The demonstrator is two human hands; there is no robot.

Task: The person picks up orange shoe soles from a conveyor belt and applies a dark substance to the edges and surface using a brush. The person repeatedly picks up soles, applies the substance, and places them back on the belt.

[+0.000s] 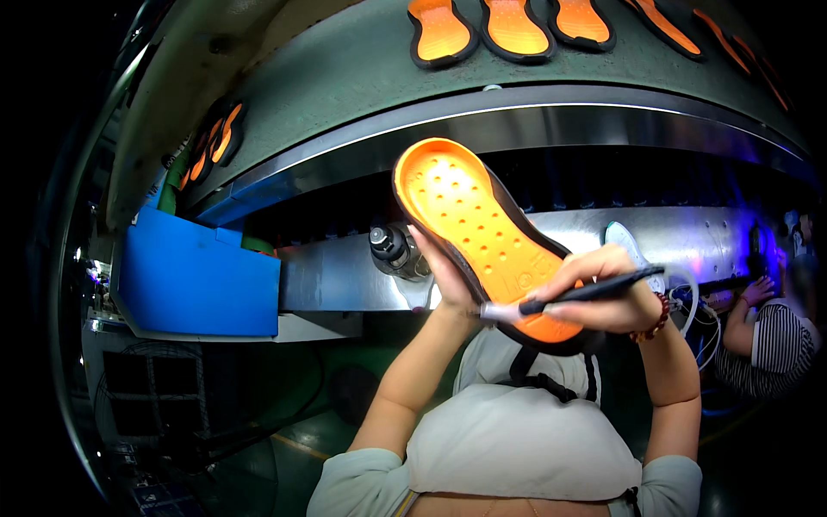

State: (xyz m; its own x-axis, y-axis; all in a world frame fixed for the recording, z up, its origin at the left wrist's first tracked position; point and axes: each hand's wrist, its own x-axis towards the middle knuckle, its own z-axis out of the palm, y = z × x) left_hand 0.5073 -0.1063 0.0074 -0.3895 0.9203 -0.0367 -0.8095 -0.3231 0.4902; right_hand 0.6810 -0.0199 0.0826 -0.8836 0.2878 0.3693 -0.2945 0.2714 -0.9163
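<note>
My left hand (446,277) is wrapped round the left edge of a shoe sole (469,211), which is tilted with its bright orange inner face up and a black rim around it. Small round dents dot the orange surface. In my right hand (612,297) is a brush (594,289) with a black handle, gripped like a pen. Its pale, motion-blurred tip lies over the sole's lower left edge; whether it touches cannot be made out. A beaded bracelet circles my right wrist.
Beyond a metal rail, a green conveyor belt (345,82) carries several orange-and-black soles (515,30). A dark-capped bottle (394,252) stands on the metal shelf (332,280), beside a blue box (198,280). A pale flat object (624,243) and white tubing lie right. Another person (767,349) sits far right.
</note>
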